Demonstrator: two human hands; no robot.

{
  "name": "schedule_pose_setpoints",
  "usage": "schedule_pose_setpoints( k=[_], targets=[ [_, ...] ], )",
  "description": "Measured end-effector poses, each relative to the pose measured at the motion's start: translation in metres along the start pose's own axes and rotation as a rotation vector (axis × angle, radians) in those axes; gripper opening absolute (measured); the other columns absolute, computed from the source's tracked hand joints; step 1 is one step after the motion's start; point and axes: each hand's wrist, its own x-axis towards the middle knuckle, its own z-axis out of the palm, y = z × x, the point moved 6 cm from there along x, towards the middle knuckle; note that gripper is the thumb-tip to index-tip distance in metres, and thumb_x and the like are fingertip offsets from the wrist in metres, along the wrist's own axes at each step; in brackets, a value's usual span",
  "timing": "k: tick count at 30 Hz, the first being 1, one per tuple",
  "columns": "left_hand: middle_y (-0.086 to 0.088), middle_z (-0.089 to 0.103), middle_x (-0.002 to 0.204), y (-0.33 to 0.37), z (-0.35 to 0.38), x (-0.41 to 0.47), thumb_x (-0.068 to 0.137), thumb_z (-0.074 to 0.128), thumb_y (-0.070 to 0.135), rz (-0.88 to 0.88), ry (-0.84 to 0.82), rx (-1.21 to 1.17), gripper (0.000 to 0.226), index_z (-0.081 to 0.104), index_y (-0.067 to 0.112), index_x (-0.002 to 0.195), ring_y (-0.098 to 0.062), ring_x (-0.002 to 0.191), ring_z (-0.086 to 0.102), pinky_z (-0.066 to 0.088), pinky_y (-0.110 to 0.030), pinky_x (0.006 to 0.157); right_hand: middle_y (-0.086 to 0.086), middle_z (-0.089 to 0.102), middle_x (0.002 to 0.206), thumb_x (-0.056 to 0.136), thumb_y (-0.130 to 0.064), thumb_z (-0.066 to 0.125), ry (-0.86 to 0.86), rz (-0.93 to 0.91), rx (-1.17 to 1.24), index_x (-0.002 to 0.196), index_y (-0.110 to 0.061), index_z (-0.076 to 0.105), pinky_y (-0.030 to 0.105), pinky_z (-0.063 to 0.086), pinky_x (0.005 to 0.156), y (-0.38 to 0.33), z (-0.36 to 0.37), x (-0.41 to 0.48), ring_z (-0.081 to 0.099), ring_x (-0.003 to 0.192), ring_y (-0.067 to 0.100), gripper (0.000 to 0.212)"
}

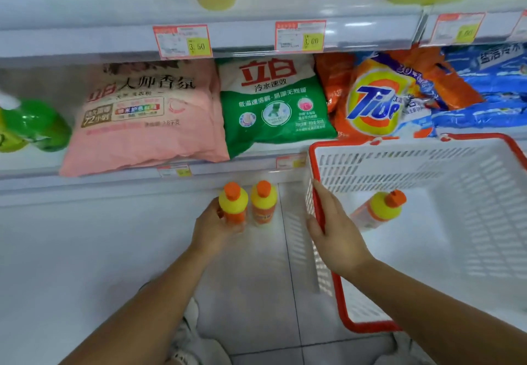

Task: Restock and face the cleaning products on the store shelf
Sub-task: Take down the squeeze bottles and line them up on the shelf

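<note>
Bottom shelf (85, 236) is filling up: two out, one to go, and I'd say the facing comes after that! The basket (370, 170) carries the last bottle (376, 209), lying on its side, long axis roughly left-right, cap toward the right. On the shelf both stand upright, caps up. The second bottle (263, 202) stands free. The first bottle (232, 207) is just beside it in the left hand (211, 227), fingers wrapped round its body. The right hand (333, 227) grips the basket's rim.
</note>
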Motion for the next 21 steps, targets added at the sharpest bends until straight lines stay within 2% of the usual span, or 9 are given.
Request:
schedule_pose_setpoints(
  k=[2, 5, 8, 11, 13, 15, 17, 21],
  targets=[
    [0.007, 0.073, 0.108, -0.006, 0.007, 0.006, 0.045, 0.075, 0.058, 0.003, -0.019, 0.009, 0.079, 0.065, 0.029, 0.117, -0.014, 0.099, 0.066, 0.049, -0.029, 0.082, -0.008, 0.03, 0.157, 0.1, -0.02, 0.05, 0.006, 0.012, 0.016, 0.155, -0.032, 0.017, 0.013, 0.021, 0.107, 0.001, 0.0, 0.0, 0.033, 0.14, 0.009, 0.065],
    [0.008, 0.073, 0.108, -0.018, 0.017, 0.012, 0.05, 0.08, 0.051, -0.014, -0.051, 0.009, 0.072, 0.063, 0.03, 0.117, -0.012, 0.101, 0.067, 0.049, -0.025, 0.078, -0.009, 0.03, 0.157, 0.1, -0.021, 0.051, -0.005, 0.033, 0.028, 0.155, -0.032, 0.017, 0.013, 0.021, 0.107, 0.003, 0.001, -0.001, 0.032, 0.14, 0.007, 0.065],
    [0.008, 0.071, 0.111, -0.024, 0.015, 0.011, 0.052, 0.082, 0.055, -0.007, -0.07, 0.042, 0.075, 0.059, 0.032, 0.121, -0.016, 0.104, 0.067, 0.053, -0.029, 0.084, -0.012, 0.03, 0.157, 0.1, -0.019, 0.051, -0.014, 0.044, 0.044, 0.155, -0.034, 0.017, 0.013, 0.021, 0.107, 0.003, 0.0, -0.001, 0.032, 0.14, 0.006, 0.066],
    [0.008, 0.065, 0.116, -0.007, 0.002, 0.0, 0.059, 0.091, 0.034, 0.027, -0.136, 0.122, 0.078, 0.053, 0.029, 0.126, -0.019, 0.109, 0.061, 0.051, -0.024, 0.083, -0.01, 0.028, 0.158, 0.1, -0.019, 0.049, -0.033, 0.054, 0.046, 0.155, -0.034, 0.015, 0.015, 0.023, 0.107, 0.001, -0.001, -0.002, 0.033, 0.141, 0.01, 0.067],
    [0.0, 0.055, 0.133, 0.01, -0.016, -0.008, 0.066, 0.088, 0.022, 0.037, -0.169, 0.268, 0.09, 0.042, 0.021, 0.143, -0.024, 0.121, 0.054, 0.047, -0.029, 0.093, -0.008, 0.024, 0.161, 0.101, -0.02, 0.047, -0.075, 0.049, 0.007, 0.156, -0.033, 0.011, 0.019, 0.026, 0.107, -0.002, -0.002, -0.003, 0.034, 0.142, 0.014, 0.067],
    [-0.006, 0.052, 0.14, 0.034, -0.04, -0.016, 0.077, 0.076, 0.006, 0.064, -0.157, 0.369, 0.076, 0.044, 0.019, 0.144, -0.025, 0.127, 0.052, 0.044, -0.03, 0.099, -0.005, 0.024, 0.161, 0.1, -0.023, 0.05, -0.121, 0.042, -0.033, 0.157, -0.03, 0.009, 0.026, 0.031, 0.11, -0.005, -0.004, -0.001, 0.034, 0.143, 0.017, 0.07],
    [-0.007, 0.059, 0.133, 0.07, -0.068, -0.024, 0.082, 0.065, -0.003, 0.163, -0.071, 0.344, 0.056, 0.056, 0.016, 0.134, -0.023, 0.121, 0.056, 0.044, -0.028, 0.1, 0.0, 0.029, 0.159, 0.098, -0.028, 0.054, -0.138, 0.063, -0.059, 0.156, -0.027, 0.016, 0.031, 0.031, 0.113, -0.009, -0.012, 0.001, 0.034, 0.143, 0.018, 0.07],
    [0.0, 0.065, 0.116, 0.172, -0.108, -0.052, 0.085, 0.062, 0.0, 0.402, 0.104, 0.266, 0.041, 0.063, 0.015, 0.123, -0.015, 0.104, 0.06, 0.048, -0.028, 0.095, 0.0, 0.04, 0.152, 0.098, -0.028, 0.057, 0.004, 0.052, -0.012, 0.149, -0.023, 0.037, 0.03, 0.03, 0.112, -0.037, -0.052, 0.006, 0.038, 0.139, 0.017, 0.055]
  ],
)
